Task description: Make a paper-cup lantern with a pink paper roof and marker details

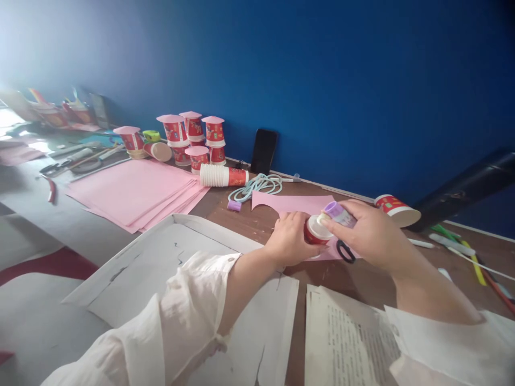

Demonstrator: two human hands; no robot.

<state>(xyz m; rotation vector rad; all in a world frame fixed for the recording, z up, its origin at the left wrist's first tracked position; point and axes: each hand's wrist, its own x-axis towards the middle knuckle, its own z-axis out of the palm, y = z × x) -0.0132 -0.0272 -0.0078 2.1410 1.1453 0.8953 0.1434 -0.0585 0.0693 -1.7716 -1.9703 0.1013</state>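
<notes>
Fingers of the left hand (287, 238) wrap a red paper cup (316, 231), held sideways low over the desk (362, 279) so its white end faces right. Fingers of the right hand (372, 233) pinch a purple glue stick (340, 213), tip against that end. Cut pink paper (293, 203) lies beneath, probably to catch smears.

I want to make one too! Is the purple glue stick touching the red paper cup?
Touching. The head view shows the purple glue stick with its tip against the white end of the red paper cup, no gap.
</notes>
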